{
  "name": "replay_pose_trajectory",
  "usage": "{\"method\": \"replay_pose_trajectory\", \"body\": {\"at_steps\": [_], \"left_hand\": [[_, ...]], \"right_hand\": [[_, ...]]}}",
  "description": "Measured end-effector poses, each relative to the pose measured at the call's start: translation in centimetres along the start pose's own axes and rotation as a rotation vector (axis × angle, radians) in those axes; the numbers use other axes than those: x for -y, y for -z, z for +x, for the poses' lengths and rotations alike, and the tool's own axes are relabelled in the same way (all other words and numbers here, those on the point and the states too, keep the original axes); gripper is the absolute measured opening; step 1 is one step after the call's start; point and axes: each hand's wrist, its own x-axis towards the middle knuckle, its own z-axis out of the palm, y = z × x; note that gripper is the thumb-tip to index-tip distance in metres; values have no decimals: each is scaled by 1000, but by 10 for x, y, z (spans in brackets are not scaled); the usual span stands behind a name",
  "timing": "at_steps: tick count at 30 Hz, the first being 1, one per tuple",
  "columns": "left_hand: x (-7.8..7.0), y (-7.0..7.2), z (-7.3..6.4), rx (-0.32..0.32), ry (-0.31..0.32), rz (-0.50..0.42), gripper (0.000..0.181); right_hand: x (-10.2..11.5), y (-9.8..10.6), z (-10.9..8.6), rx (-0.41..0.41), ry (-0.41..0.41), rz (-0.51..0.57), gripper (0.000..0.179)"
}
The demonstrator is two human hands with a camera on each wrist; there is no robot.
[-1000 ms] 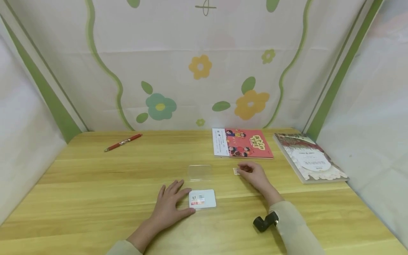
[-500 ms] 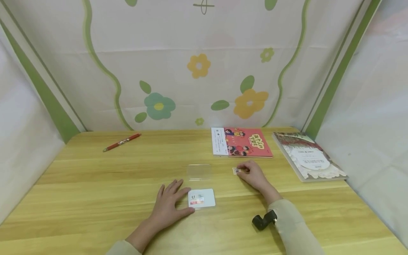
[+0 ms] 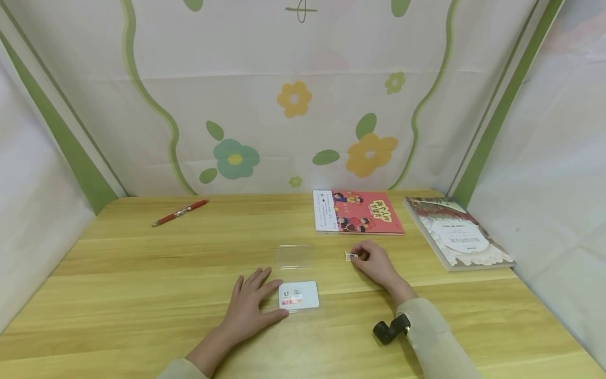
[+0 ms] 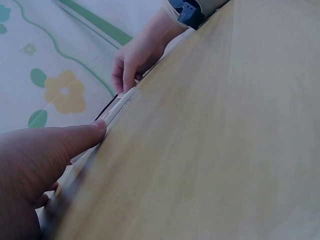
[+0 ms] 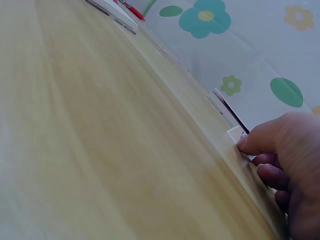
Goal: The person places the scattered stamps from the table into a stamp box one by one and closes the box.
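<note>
My left hand (image 3: 248, 305) rests on the table with its fingers spread. Its thumb and index finger touch the left corners of a white card (image 3: 310, 295) with a small logo and a colourful patch; a clear edge shows under the card's front side. Further right, the thumb and fingers of my right hand (image 3: 376, 263) pinch a small white-bordered printed piece (image 3: 349, 257), like a stamp or sticker, close over the table. In the right wrist view this piece (image 5: 234, 133) pokes out past the thumb. Just behind the card lies a clear plastic rectangle (image 3: 295, 257).
A red picture book (image 3: 369, 213) lies at the back, right of centre. To its right is a thicker book (image 3: 459, 237) with a pale cover. A red pen (image 3: 180, 213) lies at the back left. Flowered fabric walls (image 3: 295, 131) border the wooden table (image 3: 142, 273).
The small printed piece tilts in my right fingers and looks narrower now. My left hand keeps its place at the card. The whole head view has shifted slightly.
</note>
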Motion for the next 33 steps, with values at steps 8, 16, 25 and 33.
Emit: {"method": "replay_pose_trajectory", "body": {"at_steps": [8,16,25,33], "left_hand": [[-1,1,-1,15,5,-13,61],[-1,3,-1,8,-13,2,59],[-1,2,-1,9,-13,-3,60],[-2,4,-1,9,-7,-1,60]], "right_hand": [[2,0,-1,26,4,25,29],[5,-1,-2,0,-42,40,20],[27,-8,-9,-16,-80,204,13],[79,-24,-27,207,17,371,11]]}}
